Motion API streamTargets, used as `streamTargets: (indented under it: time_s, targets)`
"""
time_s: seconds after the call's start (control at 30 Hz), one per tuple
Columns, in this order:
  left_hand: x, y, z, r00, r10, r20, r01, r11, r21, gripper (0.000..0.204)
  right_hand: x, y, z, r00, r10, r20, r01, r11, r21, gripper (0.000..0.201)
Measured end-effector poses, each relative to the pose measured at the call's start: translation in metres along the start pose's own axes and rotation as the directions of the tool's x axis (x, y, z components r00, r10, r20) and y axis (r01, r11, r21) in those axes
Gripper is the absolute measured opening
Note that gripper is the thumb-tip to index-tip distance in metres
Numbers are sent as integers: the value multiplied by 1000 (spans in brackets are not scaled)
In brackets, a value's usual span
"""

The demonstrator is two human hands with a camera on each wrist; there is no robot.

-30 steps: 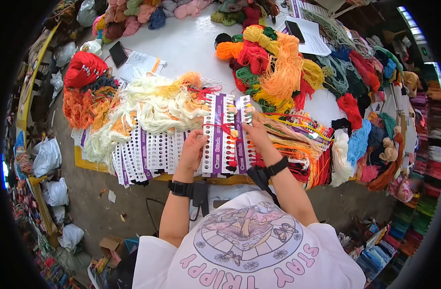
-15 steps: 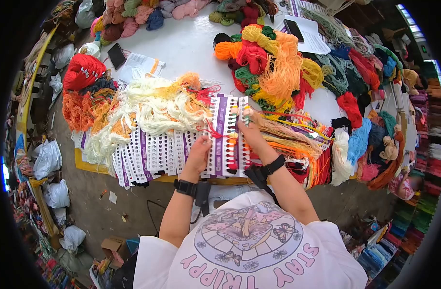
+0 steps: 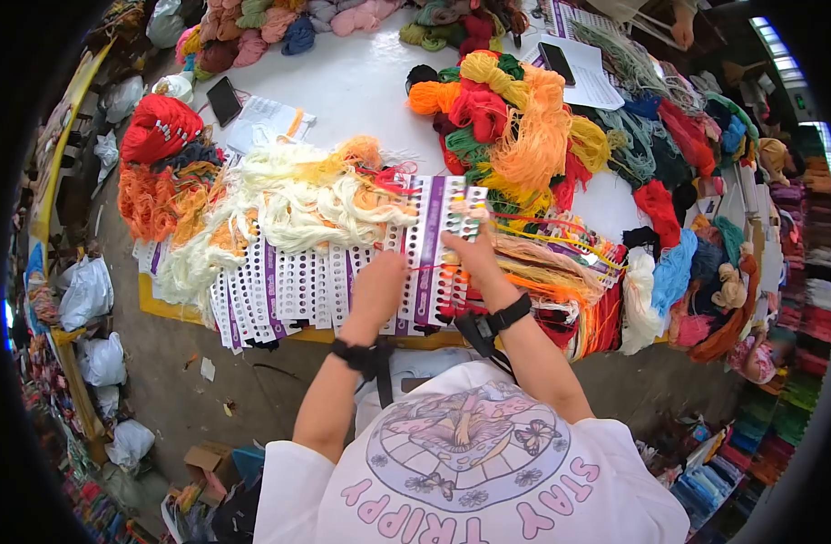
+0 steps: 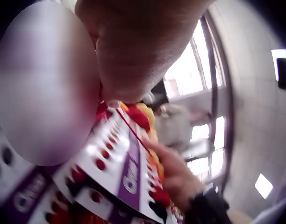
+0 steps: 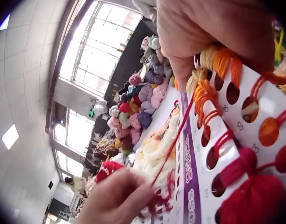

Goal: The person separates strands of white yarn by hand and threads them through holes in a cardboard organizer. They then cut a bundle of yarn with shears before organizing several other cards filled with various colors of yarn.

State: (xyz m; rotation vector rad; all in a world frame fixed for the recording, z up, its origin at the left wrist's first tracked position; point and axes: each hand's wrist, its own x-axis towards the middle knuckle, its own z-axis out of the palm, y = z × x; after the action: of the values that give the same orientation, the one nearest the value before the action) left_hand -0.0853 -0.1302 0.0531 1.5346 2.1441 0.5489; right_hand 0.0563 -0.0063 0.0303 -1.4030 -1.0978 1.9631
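My left hand (image 3: 379, 283) has curled fingers that pinch a red thread (image 5: 173, 145). This thread runs taut from those fingers to a punched white card with a purple stripe (image 3: 431, 249), printed "Cross Stitch". At the card's right side my right hand (image 3: 471, 254) grips it near the upper part, together with a second card beside it. Orange, cream and red threads (image 5: 206, 100) are looped through the card's holes in the right wrist view. Below the right hand hangs a thick crimson thread bundle (image 5: 250, 200). The left fingertips are hidden in the head view.
Cream yarn (image 3: 288, 204) lies over a row of punched cards (image 3: 307, 286) on the left. Bright skeins (image 3: 515, 118) are heaped behind my right hand, and loose threads (image 3: 552, 272) spread right. Two phones and paper sheets (image 3: 268, 122) lie farther back. Another person's hand (image 3: 682, 32) shows top right.
The red thread hung loose over the card earlier and is now drawn straight to my left hand, whose fingers have curled. The cards and right hand have shifted slightly right. Another person's hand has appeared.
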Motion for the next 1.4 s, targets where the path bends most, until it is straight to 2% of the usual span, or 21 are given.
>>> streamTargets:
  time_s: [0.03,0.07,0.1,0.13,0.2,0.27,0.33,0.37,0.4,0.43,0.47,0.5,0.57,0.6,0.63,0.77,0.93,1.03,1.17,1.27,1.4]
  targets:
    - [-16,-22,-4,956,-252,153,246,968,54,18,2,-5,-7,1000,-9,-19,10,1000,27,28]
    - [-44,-85,11,951,-216,-222,250,958,140,22,4,-10,-15,999,-20,-37,22,998,56,27]
    - [-73,-109,-27,851,-305,-428,280,952,-122,25,2,-21,-24,998,53,-34,-53,998,17,27]
    - [-109,-172,-33,628,-205,-751,331,943,20,19,-1,-29,-28,997,57,-53,-57,998,14,28]
    - [-204,-235,-91,271,-710,-650,850,493,-184,17,-1,-30,-41,999,44,-12,-44,999,-30,28]
    - [-234,-202,-110,135,-436,-890,984,-44,171,20,-6,-32,-42,998,56,41,-53,995,-81,28]
    - [-219,-168,-118,389,-514,-765,885,-21,464,28,-13,-32,-34,995,39,88,-34,998,-56,28]
    - [-220,-187,-103,598,-450,-663,788,483,382,25,-18,-30,-26,994,16,110,-15,1000,-10,28]
    - [-187,-176,-83,643,-599,-476,653,755,-68,22,-23,-29,-17,991,-7,134,2,999,34,29]
    - [-139,-119,-69,669,-717,-193,496,625,-603,21,-29,-34,-9,990,10,141,-11,1000,8,29]
    - [-109,-105,-33,852,-521,-53,258,505,-824,29,-31,-33,-6,982,7,189,-9,1000,9,29]
    - [-67,-49,-26,808,-514,288,383,88,-920,34,-32,-33,-3,972,2,236,-5,1000,12,29]
    - [-13,13,-1,817,-397,417,474,52,-879,28,-33,-30,-4,951,25,307,-7,998,-60,26]
    - [5,5,43,888,-447,112,346,485,-803,19,-34,-32,-7,968,52,247,-21,992,-127,26]
    - [18,15,56,869,-495,-27,168,345,-924,16,-35,-35,-10,980,74,184,-38,980,-195,25]
    - [24,18,38,894,-422,152,88,-166,-982,16,-23,-24,-28,999,31,-35,-38,967,-250,38]
    - [20,20,42,892,-264,368,305,-251,-919,18,-31,-16,4,991,-111,80,121,983,-139,39]
    - [17,23,40,902,-254,349,301,-207,-931,17,-46,-23,6,905,-290,312,407,804,-434,37]
    - [33,-8,36,943,-190,272,259,-87,-962,19,-80,-86,4,933,-306,188,356,858,-370,41]
    - [68,-11,8,992,-58,109,120,666,-736,18,-138,-175,-11,934,-283,219,356,803,-478,41]
    - [125,-26,-24,833,144,-534,-440,757,-483,23,-224,-256,-41,896,-433,96,396,682,-615,55]
